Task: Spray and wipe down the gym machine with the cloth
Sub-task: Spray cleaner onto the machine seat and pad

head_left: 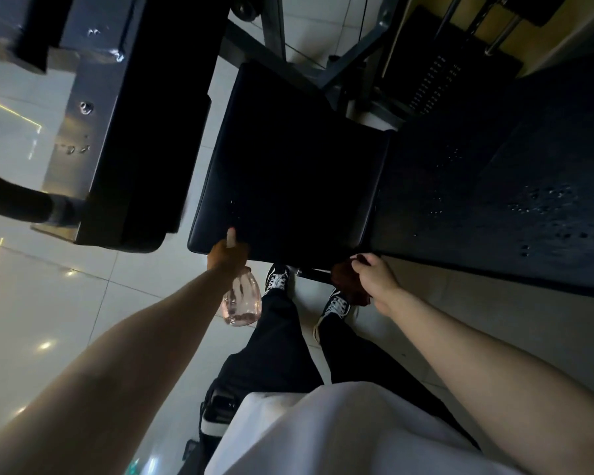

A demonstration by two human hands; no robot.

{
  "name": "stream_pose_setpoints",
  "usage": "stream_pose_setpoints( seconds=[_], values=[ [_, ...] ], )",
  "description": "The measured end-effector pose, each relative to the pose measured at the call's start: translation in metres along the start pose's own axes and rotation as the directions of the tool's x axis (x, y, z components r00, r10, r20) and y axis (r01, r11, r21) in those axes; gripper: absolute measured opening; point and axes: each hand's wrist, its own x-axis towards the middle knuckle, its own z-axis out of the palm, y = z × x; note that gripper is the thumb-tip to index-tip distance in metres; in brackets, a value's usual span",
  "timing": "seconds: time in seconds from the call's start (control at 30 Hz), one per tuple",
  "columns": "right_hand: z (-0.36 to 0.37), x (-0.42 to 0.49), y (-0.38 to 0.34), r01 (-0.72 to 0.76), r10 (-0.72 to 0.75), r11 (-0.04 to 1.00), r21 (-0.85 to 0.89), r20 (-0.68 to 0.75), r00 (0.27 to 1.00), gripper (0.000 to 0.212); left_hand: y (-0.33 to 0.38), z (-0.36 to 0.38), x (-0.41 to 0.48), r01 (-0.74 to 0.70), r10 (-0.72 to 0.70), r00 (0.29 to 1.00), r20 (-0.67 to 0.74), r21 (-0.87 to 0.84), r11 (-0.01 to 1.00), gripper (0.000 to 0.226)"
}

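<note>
Bottle and cloth both up at the seat's near edge!

The left hand (228, 253), just below centre, curls its fingers round the neck of the pink see-through spray bottle (241, 299), one finger stretched up against the smooth padded black seat (288, 159) of the gym machine. At four o'clock the right hand (374, 279) bunches a dark red cloth (348, 286) at the seat's corner. Droplets (542, 200) bead on the matte dark panel (494, 234) at three o'clock and on the brushed metal plate (79, 132) at ten. Sprayed there, I'd say, with most of the wiping left to do.

1 wide-angle head camera looks steeply down, close above the machine seat (288, 166).
</note>
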Motion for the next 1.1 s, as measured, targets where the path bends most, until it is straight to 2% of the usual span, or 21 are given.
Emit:
stream_pose_setpoints(
  seconds=[0.17, 0.2, 0.33, 0.43, 0.6, 0.7, 0.87, 1.0, 1.03, 1.1],
  values=[
    [-0.006, -0.005, 0.018, -0.021, 0.028, 0.999, 0.048, -0.134, 0.991, 0.014, -0.008, 0.006, -0.010, -0.032, 0.032, 0.999, 0.031, -0.015, 0.999, 0.024],
    [-0.007, -0.006, 0.021, -0.022, 0.031, 0.998, 0.064, -0.155, 0.987, 0.014, -0.008, 0.010, -0.013, -0.048, 0.047, 0.998, 0.044, 0.009, 0.999, 0.025],
    [-0.013, -0.010, 0.028, -0.024, 0.050, 0.991, 0.135, -0.190, 0.980, 0.012, -0.006, 0.037, -0.022, -0.158, 0.137, 0.983, 0.124, 0.180, 0.971, 0.057],
    [-0.020, -0.011, 0.033, -0.021, 0.053, 0.986, 0.165, -0.189, 0.981, 0.009, 0.001, 0.058, -0.035, -0.242, 0.187, 0.959, 0.215, 0.269, 0.932, 0.042],
    [-0.033, -0.013, 0.046, 0.001, 0.030, 0.990, 0.143, -0.214, 0.976, 0.008, 0.004, 0.094, -0.047, -0.281, 0.179, 0.936, 0.304, 0.335, 0.899, 0.044],
    [-0.040, -0.012, 0.056, 0.008, 0.023, 0.992, 0.128, -0.240, 0.971, 0.008, 0.000, 0.113, -0.054, -0.323, 0.197, 0.913, 0.358, 0.336, 0.885, 0.053],
    [-0.042, -0.012, 0.065, -0.017, 0.050, 0.990, 0.142, -0.229, 0.972, 0.012, -0.010, 0.118, -0.054, -0.314, 0.178, 0.913, 0.366, 0.356, 0.880, 0.044],
    [-0.036, -0.013, 0.064, -0.027, 0.052, 0.990, 0.135, -0.183, 0.982, 0.010, -0.021, 0.096, -0.045, -0.189, 0.111, 0.962, 0.249, 0.318, 0.929, 0.031],
    [-0.033, -0.013, 0.063, -0.027, 0.049, 0.991, 0.130, -0.170, 0.984, 0.009, -0.024, 0.087, -0.041, -0.153, 0.092, 0.972, 0.215, 0.285, 0.946, 0.031],
    [-0.026, -0.012, 0.061, -0.021, 0.039, 0.992, 0.123, -0.141, 0.989, 0.012, -0.033, 0.070, -0.032, -0.066, 0.045, 0.990, 0.133, 0.158, 0.985, 0.053]
  ],
)
